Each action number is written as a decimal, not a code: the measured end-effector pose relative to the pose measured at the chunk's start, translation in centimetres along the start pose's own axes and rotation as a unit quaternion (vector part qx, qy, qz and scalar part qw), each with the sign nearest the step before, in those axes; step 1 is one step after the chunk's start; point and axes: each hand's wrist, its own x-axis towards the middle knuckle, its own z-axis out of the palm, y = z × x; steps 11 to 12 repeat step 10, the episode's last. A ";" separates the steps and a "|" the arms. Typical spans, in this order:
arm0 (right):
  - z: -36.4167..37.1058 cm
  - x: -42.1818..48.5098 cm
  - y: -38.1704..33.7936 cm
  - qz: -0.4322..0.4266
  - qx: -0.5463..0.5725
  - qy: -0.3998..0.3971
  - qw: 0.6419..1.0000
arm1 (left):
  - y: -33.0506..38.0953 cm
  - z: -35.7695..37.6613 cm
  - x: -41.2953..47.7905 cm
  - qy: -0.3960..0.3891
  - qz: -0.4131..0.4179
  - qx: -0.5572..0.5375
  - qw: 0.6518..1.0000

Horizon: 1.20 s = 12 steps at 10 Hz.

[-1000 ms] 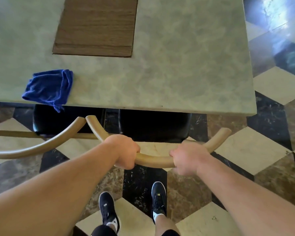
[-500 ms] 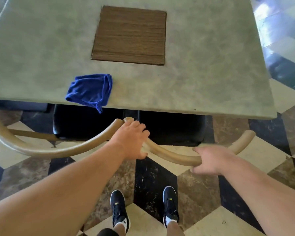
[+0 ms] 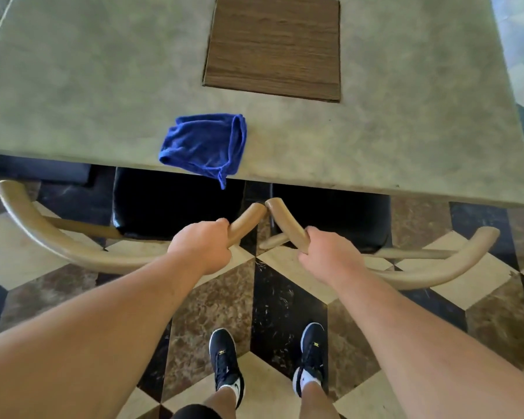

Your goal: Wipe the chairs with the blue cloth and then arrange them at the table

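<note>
Two chair backs (image 3: 73, 255) near table (image 3: 375, 146) edge

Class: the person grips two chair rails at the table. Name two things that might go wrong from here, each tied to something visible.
1. The left chair and right chair rail ends almost touch between the left hand and right hand; pushing in might knock them or nip fingers.
2. The blue cloth overhangs the table edge; a bump may drop it.
</note>
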 end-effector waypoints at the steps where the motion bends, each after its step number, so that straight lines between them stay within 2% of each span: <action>1: -0.3 0.1 -0.2 0.011 0.001 -0.011 1.000 | 0.1 -0.2 -0.2 0.005 -0.007 0.002 1.000; 7: 0.0 -0.6 1.2 -0.013 0.010 -0.012 1.000 | 0.7 -0.3 -0.5 0.024 -0.016 0.006 1.000; 10: -3.1 -1.9 0.8 -0.062 -0.025 0.027 0.997 | 1.0 -1.3 -2.6 0.095 0.011 -0.028 0.995; 12: -3.1 -1.9 0.8 -0.062 -0.025 0.027 0.997 | 1.0 -1.3 -2.6 0.095 0.011 -0.028 0.995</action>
